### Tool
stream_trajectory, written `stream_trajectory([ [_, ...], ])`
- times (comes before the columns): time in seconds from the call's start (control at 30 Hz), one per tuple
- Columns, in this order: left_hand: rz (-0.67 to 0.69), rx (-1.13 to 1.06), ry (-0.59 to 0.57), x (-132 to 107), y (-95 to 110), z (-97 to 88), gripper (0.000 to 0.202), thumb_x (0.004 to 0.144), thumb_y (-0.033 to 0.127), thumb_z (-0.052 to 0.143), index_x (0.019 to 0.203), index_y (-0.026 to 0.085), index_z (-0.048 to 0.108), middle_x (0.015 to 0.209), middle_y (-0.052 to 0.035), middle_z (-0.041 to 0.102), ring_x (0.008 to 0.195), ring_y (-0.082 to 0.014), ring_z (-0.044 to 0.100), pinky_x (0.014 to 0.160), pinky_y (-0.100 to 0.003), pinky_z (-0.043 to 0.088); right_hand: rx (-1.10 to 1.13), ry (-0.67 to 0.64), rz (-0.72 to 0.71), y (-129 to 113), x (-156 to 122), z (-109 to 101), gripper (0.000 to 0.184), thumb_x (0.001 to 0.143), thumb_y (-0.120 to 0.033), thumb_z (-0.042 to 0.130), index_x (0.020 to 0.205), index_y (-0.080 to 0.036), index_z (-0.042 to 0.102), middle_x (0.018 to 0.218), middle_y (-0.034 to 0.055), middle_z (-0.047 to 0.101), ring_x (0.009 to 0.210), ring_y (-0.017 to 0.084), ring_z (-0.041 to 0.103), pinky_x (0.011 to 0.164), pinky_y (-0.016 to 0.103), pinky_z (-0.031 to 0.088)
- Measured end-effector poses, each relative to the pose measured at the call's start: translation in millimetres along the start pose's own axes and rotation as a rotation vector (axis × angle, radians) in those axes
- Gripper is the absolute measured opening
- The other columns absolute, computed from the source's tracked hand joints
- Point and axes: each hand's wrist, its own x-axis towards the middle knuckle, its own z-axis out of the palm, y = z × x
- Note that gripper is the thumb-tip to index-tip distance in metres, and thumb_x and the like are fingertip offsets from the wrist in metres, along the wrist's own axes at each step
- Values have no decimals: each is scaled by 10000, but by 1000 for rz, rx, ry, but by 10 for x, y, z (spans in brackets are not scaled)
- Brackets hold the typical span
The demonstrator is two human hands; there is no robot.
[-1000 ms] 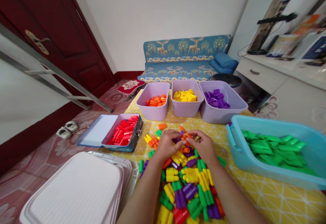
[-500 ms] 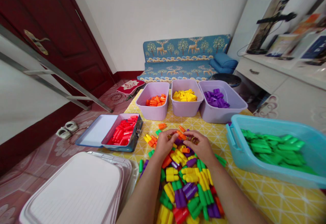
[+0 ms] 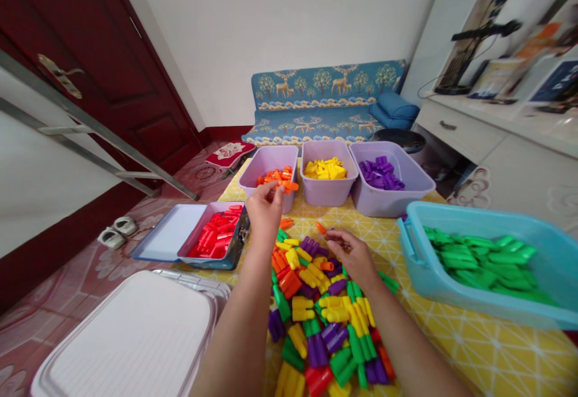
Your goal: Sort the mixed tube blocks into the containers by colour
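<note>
My left hand (image 3: pixel 264 211) is raised in front of the lilac bin of orange pieces (image 3: pixel 253 183) and pinches an orange piece (image 3: pixel 289 186) at its fingertips. My right hand (image 3: pixel 354 256) rests on the far edge of a heap of mixed coloured plastic pieces (image 3: pixel 320 312), fingers curled together near a small orange piece (image 3: pixel 320 227); what they hold, if anything, I cannot see. Beside the orange bin stand a lilac bin of yellow pieces (image 3: pixel 329 195) and a lilac bin of purple pieces (image 3: pixel 406 186).
A blue tin with red pieces (image 3: pixel 235 255) lies open at the left. A turquoise tub of green pieces (image 3: pixel 424 276) stands at the right. A white lidded box (image 3: pixel 126 337) sits near left. The yellow tablecloth (image 3: pixel 474 349) shows near right. A blue sofa (image 3: pixel 325 108) stands behind.
My left hand has lifted off the heap and moved away and leftward toward the orange bin, carrying an orange piece. My right hand stayed on the heap.
</note>
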Motion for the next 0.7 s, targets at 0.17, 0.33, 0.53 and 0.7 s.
stream_trajectory([
  [0.17,44,306,-3,535,-21,24,273,765,174,566,993,113,702,918,-116,681,878,-232,635,872,-358,475,-8,-9,-6,-4,-8,-12,277,813,-383,604,1006,-192,658,1003,83,711,899,220,662,814,367,526],
  [0.33,125,130,-154,108,-11,43,433,758,104,520,1181,138,607,1138,-122,617,902,-182,641,837,-309,506,-46,-1,-14,-19,7,-12,269,813,-378,596,992,-189,666,999,81,710,882,207,661,790,344,524],
  [0.53,90,321,-691,-747,-81,73,362,712,234,657,1071,195,681,942,-99,716,879,-256,647,814,-390,507,-122,-10,18,43,14,-5,273,802,-380,596,981,-191,677,953,70,715,805,187,666,698,308,534],
  [0.7,106,347,-738,-898,-112,133,468,670,127,651,1121,249,666,927,-69,727,896,-249,648,867,-409,483,-312,-183,-72,68,-13,-32,378,783,-276,605,1159,-269,643,1129,46,688,1012,222,643,899,390,492],
])
